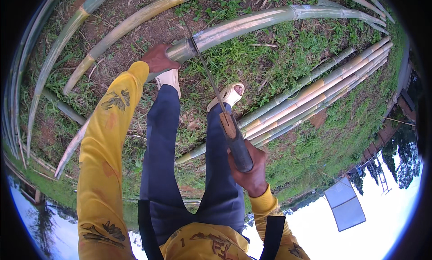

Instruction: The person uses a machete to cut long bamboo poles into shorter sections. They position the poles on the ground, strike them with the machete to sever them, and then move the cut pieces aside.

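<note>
The left hand (160,57) clamps the green bamboo pole (247,29) just left of where the saw (228,125) crosses it; the right hand (253,172) grips the saw's handle (240,154).

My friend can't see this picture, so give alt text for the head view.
A right hand grips a handsaw, its blade crossing a green bamboo pole that the left hand holds. More bamboo poles lie on grassy ground near pale shoes.
</note>
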### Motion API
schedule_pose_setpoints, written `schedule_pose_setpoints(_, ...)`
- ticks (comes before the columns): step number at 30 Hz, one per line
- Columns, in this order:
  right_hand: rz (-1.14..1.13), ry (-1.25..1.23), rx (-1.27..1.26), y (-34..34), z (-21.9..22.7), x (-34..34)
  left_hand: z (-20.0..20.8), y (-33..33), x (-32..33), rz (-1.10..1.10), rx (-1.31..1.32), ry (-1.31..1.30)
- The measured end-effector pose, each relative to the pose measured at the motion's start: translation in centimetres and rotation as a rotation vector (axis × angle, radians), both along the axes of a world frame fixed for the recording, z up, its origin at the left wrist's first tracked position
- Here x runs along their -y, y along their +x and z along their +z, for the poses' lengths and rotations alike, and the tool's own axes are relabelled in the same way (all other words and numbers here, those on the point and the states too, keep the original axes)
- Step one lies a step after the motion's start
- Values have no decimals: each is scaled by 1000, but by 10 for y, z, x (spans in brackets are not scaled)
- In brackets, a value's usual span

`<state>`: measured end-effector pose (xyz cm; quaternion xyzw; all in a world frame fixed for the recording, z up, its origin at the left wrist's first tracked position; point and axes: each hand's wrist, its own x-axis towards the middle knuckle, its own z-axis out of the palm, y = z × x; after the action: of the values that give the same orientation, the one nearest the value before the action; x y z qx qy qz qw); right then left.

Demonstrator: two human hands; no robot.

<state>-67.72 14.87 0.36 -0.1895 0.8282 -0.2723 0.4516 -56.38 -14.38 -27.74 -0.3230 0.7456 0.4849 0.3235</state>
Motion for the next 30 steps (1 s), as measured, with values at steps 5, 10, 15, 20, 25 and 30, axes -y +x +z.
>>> schedule_pose_setpoints(5, -61, 37, 44, 2, 39, -20, 8, -11, 4, 63, 26, 79)
schedule_pose_setpoints(10, -76, -8, 32, 3, -21, 15, 2, -8, 2, 35, -16, 2)
schedule_pose_setpoints(15, -44, 50, 12, 13, 54, -24, 2, -6, 9, 32, 41, 70)
schedule_pose_setpoints(20, -19, -17, -7, -1, -23, 21, 8, -13, 12, 36, 19, 120)
schedule_pose_setpoints(25, -33, 62, -47, 6, 13, 19, 22, -1, -11, -19, -42, 101)
schedule_pose_setpoints(30, -4, 49, -47, -5, -11, 63, 18, -6, 6, -8, -36, -13)
